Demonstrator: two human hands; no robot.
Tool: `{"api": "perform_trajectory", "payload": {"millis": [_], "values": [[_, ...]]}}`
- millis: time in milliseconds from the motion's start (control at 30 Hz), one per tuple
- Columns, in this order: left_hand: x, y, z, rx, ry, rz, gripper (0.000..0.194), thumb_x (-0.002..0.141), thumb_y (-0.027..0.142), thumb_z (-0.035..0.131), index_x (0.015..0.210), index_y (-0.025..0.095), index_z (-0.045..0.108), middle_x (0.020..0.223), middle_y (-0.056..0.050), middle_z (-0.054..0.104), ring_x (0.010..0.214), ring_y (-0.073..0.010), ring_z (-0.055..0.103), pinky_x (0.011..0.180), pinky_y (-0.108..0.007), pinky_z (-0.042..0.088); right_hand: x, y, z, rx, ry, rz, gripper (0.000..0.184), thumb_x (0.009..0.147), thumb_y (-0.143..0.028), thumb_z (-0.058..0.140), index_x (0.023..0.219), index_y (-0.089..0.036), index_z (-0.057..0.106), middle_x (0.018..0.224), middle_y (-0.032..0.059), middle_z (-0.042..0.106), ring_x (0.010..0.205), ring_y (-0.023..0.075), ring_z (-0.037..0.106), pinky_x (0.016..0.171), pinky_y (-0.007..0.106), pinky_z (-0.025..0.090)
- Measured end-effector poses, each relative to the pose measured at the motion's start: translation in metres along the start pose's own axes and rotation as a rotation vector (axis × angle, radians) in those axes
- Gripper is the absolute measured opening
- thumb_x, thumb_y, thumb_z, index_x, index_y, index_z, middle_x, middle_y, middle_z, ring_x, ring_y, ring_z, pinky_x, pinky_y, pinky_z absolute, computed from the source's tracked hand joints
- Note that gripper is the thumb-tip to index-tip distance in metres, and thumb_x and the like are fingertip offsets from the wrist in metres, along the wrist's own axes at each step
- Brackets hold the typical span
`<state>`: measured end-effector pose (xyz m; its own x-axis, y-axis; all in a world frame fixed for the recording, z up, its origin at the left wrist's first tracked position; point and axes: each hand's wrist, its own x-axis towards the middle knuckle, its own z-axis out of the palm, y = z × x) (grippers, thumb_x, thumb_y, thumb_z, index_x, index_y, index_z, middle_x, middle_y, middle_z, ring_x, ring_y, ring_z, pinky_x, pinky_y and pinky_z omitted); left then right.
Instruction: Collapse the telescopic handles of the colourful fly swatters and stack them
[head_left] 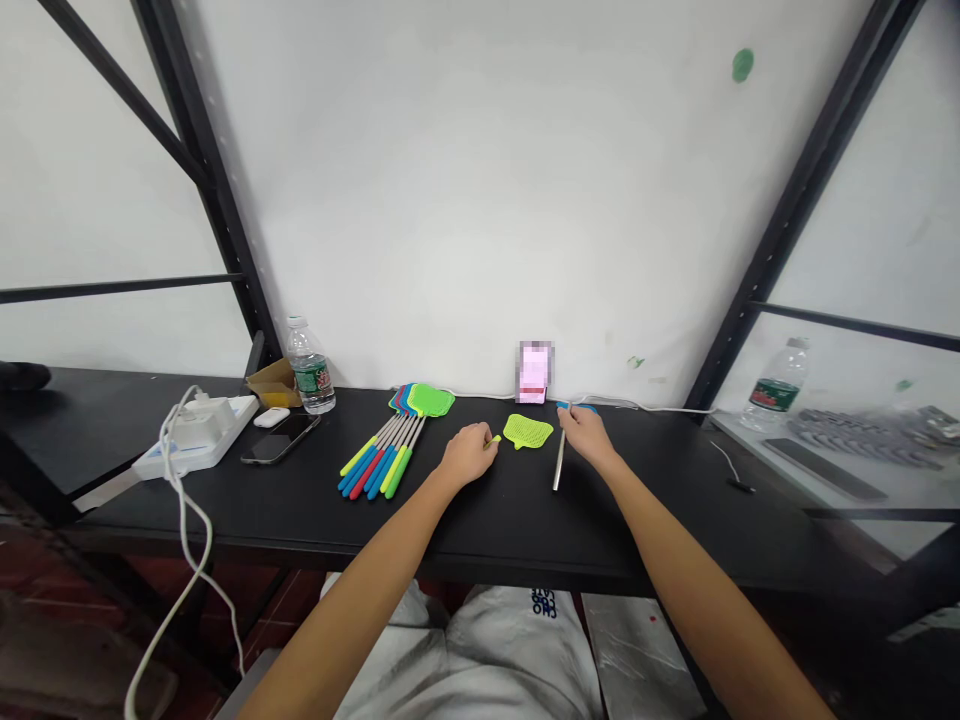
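Rod (558,470), slim, shiny metal, clamped in right hand (586,434). Left hand (469,452) closed on yellow stub (494,440). Lime mesh head (528,432) flat between hands. Plastic swatters (386,455) fanned left; upright phone (534,374) behind mesh; clear ribbed bottle (311,372) beyond swatters. Smooth black desk (472,520), scuffed white wall (480,200).

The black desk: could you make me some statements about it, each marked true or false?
1. A pink-lit screen stands upright on the black desk. True.
2. The left hand is empty. False: it holds a small yellow-green piece.
3. A silvery rod reaches down from the right hand. True.
4. The fanned-out flyswatters lie between the hands. False: they lie left of the left hand.
5. The dark phone rests on the white power strip. False: it lies on the desk.
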<state>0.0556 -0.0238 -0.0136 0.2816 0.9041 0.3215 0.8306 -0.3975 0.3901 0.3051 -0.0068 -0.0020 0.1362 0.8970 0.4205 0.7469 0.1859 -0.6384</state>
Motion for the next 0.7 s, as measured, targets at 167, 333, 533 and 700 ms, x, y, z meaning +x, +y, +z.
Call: {"api": "perform_trajectory", "payload": {"millis": [167,333,533,700], "values": [[0.0007,-0.0011,0.0038,-0.124,0.034,0.083,0.017,0.091,0.034,0.047,0.084,0.02,0.054,0.078,-0.003,0.063,0.072,-0.017,0.057,0.062,-0.026,0.036,-0.0003,-0.002,0.0025,0.491,-0.063,0.203,0.034,0.089,-0.043,0.046,0.068,-0.018,0.055,0.049,-0.0004,0.051,0.039,0.0099,0.04,0.041,0.022,0.027],[0.0007,-0.0009,0.0049,-0.204,0.003,0.165,0.015,0.093,0.032,0.045,0.087,0.021,0.054,0.08,-0.003,0.063,0.074,-0.0164,0.058,0.066,-0.025,0.039,0.0003,-0.0043,0.0003,0.773,0.002,0.346,0.028,0.089,-0.038,0.05,0.071,-0.017,0.053,0.048,-0.0015,0.048,0.035,0.0069,0.036,0.034,0.019,0.021],[0.0002,-0.0019,0.0052,-0.253,-0.028,0.226,0.013,0.093,0.027,0.044,0.087,0.02,0.053,0.08,-0.003,0.064,0.075,-0.0158,0.059,0.07,-0.025,0.042,0.0016,-0.0039,-0.0024,0.919,-0.004,0.378,0.025,0.088,-0.037,0.051,0.075,-0.016,0.054,0.051,0.0,0.052,0.035,0.0064,0.037,0.034,0.019,0.021],[0.0003,-0.0026,0.0061,-0.262,-0.05,0.23,0.014,0.093,0.028,0.043,0.087,0.02,0.054,0.08,-0.003,0.064,0.074,-0.0156,0.059,0.069,-0.025,0.043,0.0025,-0.0025,0.0004,0.946,-0.037,0.371,0.026,0.086,-0.04,0.053,0.076,-0.016,0.055,0.052,-0.0003,0.052,0.036,0.0068,0.037,0.034,0.019,0.021]]}}
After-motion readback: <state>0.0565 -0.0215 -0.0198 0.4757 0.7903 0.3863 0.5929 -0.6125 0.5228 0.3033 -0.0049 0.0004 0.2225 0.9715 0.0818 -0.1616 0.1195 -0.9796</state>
